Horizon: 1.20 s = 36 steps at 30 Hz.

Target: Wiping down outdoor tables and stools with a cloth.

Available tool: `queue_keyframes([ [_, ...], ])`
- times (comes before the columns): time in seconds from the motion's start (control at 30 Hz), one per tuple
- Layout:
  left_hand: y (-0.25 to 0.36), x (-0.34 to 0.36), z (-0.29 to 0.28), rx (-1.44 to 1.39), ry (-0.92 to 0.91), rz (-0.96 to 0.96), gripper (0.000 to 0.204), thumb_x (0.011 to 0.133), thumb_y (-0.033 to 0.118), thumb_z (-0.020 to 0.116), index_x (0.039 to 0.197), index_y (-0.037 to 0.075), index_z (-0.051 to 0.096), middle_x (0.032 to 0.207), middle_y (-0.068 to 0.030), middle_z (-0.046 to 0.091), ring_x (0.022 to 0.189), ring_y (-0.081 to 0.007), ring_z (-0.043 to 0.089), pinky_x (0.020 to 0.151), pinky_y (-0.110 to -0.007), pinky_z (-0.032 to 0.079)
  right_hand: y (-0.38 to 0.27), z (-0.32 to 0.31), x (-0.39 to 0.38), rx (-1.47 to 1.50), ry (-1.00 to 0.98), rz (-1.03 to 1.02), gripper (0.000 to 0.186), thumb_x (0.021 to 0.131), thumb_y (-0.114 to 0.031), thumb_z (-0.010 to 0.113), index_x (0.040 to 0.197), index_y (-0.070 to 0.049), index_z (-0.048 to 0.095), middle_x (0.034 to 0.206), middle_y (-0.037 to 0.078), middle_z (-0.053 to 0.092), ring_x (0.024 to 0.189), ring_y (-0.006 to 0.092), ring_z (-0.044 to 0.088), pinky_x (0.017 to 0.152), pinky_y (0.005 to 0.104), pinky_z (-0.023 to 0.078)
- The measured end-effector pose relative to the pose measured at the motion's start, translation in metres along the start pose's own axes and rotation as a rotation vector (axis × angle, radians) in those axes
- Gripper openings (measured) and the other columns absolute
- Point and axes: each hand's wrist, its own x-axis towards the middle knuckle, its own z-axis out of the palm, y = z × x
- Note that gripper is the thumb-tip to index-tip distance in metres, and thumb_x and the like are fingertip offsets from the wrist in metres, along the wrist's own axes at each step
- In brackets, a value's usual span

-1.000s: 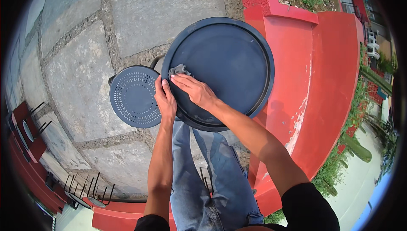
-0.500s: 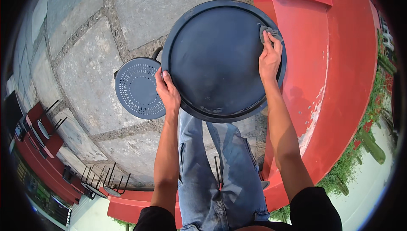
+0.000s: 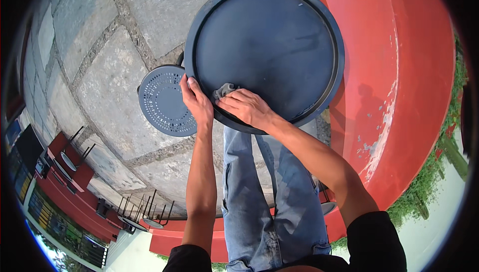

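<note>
A large round dark tabletop [image 3: 269, 37] with a raised rim fills the middle of the view. My left hand [image 3: 197, 102] grips its rim at the lower left, thumb on top and fingers hidden beneath. Pressed to the surface near that same edge is a crumpled grey cloth [image 3: 224, 90], held under the fingers of my right hand [image 3: 247, 107]. My right forearm crosses over the near rim. A few pale specks and a darker streak show on the tabletop.
Beside the tabletop on the left stands a round grey perforated stool [image 3: 167, 100]. Stone paving [image 3: 105, 72] spreads beneath. A curved red ledge [image 3: 424, 72] with peeling paint runs along the right, plants behind it. Chairs and tables [image 3: 144, 212] stand at the lower left.
My right hand has swept the cloth from the tabletop's right edge down and across to its lower left, near my left hand. My left hand keeps its hold on the rim.
</note>
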Motion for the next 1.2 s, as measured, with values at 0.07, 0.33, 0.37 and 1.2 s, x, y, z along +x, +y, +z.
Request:
queue_keyframes([
  [0.07,0.004,0.003,-0.013,-0.003,-0.04,-0.084,0.045,0.116,0.029,0.048,0.139,-0.008,0.056,0.11,-0.0126,0.068,0.1,-0.0181,0.061,0.093,-0.033,0.05,0.025,-0.027,0.014,-0.093,0.161,0.075,0.041,0.086,-0.003,0.068,0.125,-0.011,0.078,0.118,0.001,0.072,0.114,0.0182,0.067,0.098,0.0369,0.055],
  [0.33,-0.003,-0.004,-0.008,-0.043,0.024,-0.014,0.046,0.116,0.029,0.05,0.14,-0.009,0.055,0.114,-0.0147,0.07,0.103,-0.0196,0.063,0.095,-0.033,0.05,0.136,-0.103,0.019,-0.285,0.789,0.644,0.048,0.091,0.018,0.059,0.129,-0.006,0.077,0.112,0.007,0.062,0.104,0.025,0.059,0.092,0.0349,0.053],
  [0.37,0.0,-0.007,-0.009,-0.037,0.02,-0.019,0.046,0.116,0.029,0.05,0.141,-0.009,0.055,0.115,-0.015,0.07,0.103,-0.0195,0.063,0.095,-0.033,0.05,0.111,-0.09,0.027,-0.356,0.714,0.653,0.052,0.088,0.019,0.058,0.129,-0.008,0.077,0.111,0.007,0.063,0.103,0.0279,0.059,0.092,0.037,0.053],
  [1.2,0.005,0.001,-0.004,-0.027,-0.025,0.004,0.048,0.116,0.03,0.05,0.142,-0.011,0.053,0.109,-0.0102,0.064,0.1,-0.0171,0.057,0.095,-0.03,0.047,0.018,-0.092,-0.107,-0.044,0.238,0.547,0.055,0.079,0.015,0.065,0.123,-0.014,0.08,0.11,0.004,0.074,0.098,0.0268,0.067,0.088,0.0373,0.059],
])
